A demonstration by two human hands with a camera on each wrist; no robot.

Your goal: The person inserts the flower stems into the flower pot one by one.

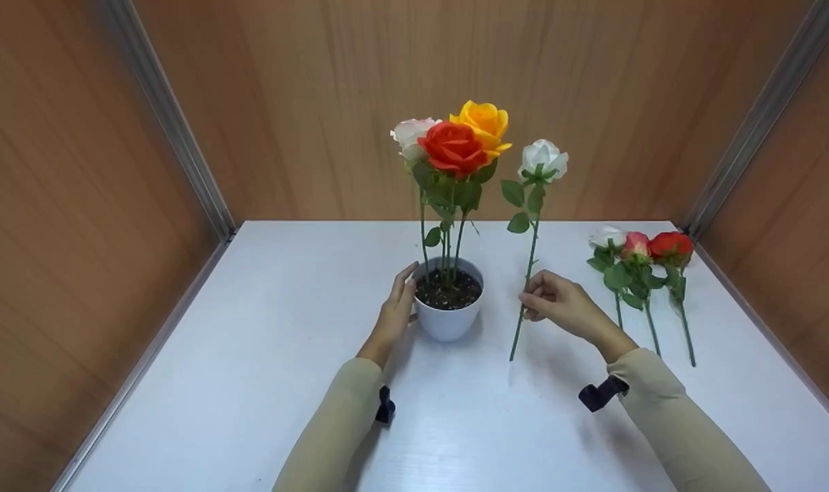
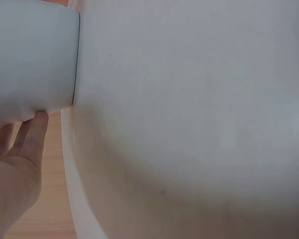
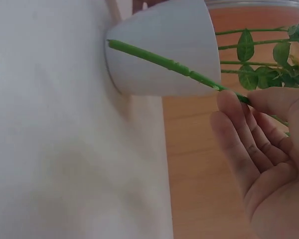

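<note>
A white flower pot [image 1: 448,322] with dark soil holds several artificial roses, among them a red rose [image 1: 454,148], a yellow rose [image 1: 484,126] and a pale pink rose [image 1: 411,135]. My left hand [image 1: 395,311] rests against the pot's left side, its fairly straight fingertips at the wall, as the left wrist view also shows. To the right of the pot, my right hand [image 1: 561,304] pinches the stem of a white rose [image 1: 543,160] between thumb and fingers. That rose stands nearly upright; in the right wrist view its green stem [image 3: 154,59] crosses in front of the pot.
On the right of the white table [image 1: 284,355] lie another white rose [image 1: 607,237], a pink rose [image 1: 636,244] and a second red rose [image 1: 671,246], stems toward me. Wood-grain panels with metal corner strips enclose the table at the back and both sides.
</note>
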